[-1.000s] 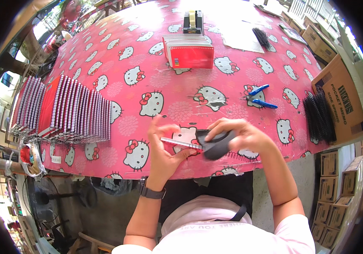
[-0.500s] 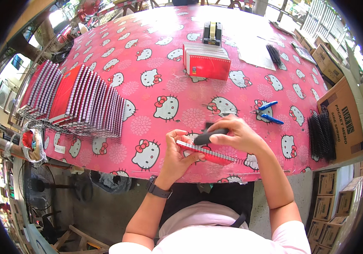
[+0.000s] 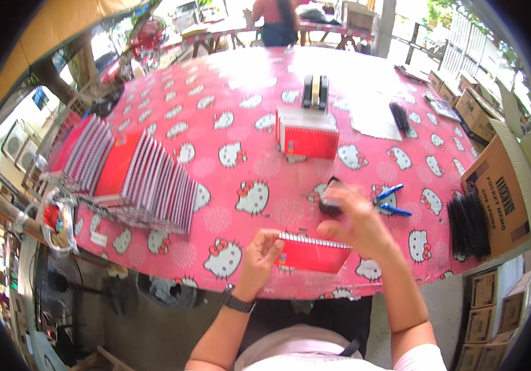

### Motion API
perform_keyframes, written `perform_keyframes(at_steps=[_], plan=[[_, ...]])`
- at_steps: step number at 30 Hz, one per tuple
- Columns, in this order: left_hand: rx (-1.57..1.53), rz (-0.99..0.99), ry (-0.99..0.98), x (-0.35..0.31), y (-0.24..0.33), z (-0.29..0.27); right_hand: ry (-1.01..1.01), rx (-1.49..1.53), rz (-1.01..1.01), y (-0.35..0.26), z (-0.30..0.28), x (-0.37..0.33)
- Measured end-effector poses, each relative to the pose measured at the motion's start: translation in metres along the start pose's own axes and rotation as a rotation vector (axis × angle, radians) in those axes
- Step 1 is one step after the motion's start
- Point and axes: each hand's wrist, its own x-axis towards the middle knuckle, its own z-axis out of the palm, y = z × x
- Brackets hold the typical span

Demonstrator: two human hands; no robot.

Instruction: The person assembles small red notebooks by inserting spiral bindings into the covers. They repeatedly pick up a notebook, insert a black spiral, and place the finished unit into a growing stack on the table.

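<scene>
A small red notebook [image 3: 313,256] hangs by its left end from my left hand [image 3: 261,253], thumb in front and fingers behind. A row of binding holes or coil loops runs along its upper edge. My right hand [image 3: 359,221] is beyond the notebook's right end, its fingers smeared by motion. Beside those fingertips is a dark handheld tool [image 3: 329,205]; whether I grip it or only touch it is unclear. Blue-handled pliers [image 3: 391,201] lie on the table just right of my right hand.
Red notebooks [image 3: 148,179] are stacked at the left, with more [image 3: 310,143] standing mid-table before a tape dispenser [image 3: 315,93]. Black spiral coils [image 3: 468,226] lie at right beside a cardboard box [image 3: 501,195]; more coils [image 3: 399,117] lie farther back. A person [image 3: 278,23] stands beyond the table.
My right hand has moved the dark tool away from the notebook's edge, up and right. The notebook has tilted so its red cover shows. The view has shifted, bringing the far person into sight.
</scene>
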Motion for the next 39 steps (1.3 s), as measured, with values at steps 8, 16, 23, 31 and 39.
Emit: perform_keyframes(at_steps=[8,16,23,31,39], plan=[[0.034,0.148,0.09,-0.003,0.044,0.025,0.026,0.361,-0.078,-0.047,0.012,-0.002],[0.229,0.293,0.057,-0.013,0.057,0.035,0.101,0.578,0.003,-0.06,0.007,-0.012],[0.233,0.362,0.007,-0.019,0.055,0.04,0.13,0.55,-0.055,-0.064,0.003,-0.016],[0.335,0.453,-0.035,-0.018,0.055,0.033,0.102,0.682,0.056,-0.071,0.003,-0.023],[0.325,0.498,0.002,-0.023,0.059,0.042,0.231,0.536,-0.052,-0.074,0.012,-0.026]])
